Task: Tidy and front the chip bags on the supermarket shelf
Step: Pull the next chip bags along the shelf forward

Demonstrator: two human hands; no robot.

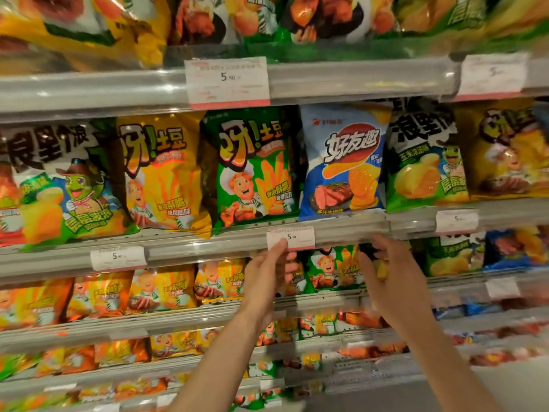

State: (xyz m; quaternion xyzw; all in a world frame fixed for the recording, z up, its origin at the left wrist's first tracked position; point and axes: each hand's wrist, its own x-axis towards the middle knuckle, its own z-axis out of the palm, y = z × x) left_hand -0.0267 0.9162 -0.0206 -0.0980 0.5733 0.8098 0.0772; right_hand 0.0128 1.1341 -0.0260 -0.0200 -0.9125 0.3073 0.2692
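Evidently both hands were raised to the shelf below the price rail (297,233), bracketing a green chip bag (329,270) in that row. Left hand (269,270) stood open, fingers up, fingertips touching the price tag (291,237); its grip held nothing. Right hand (386,272) was loosely spread beside the bag; contact could not be confirmed. Recommended: seat both palms on the bag's sides, draw it forward square, avoid crushing.

bare forearms, no sleeves, ringless hands (271,276)
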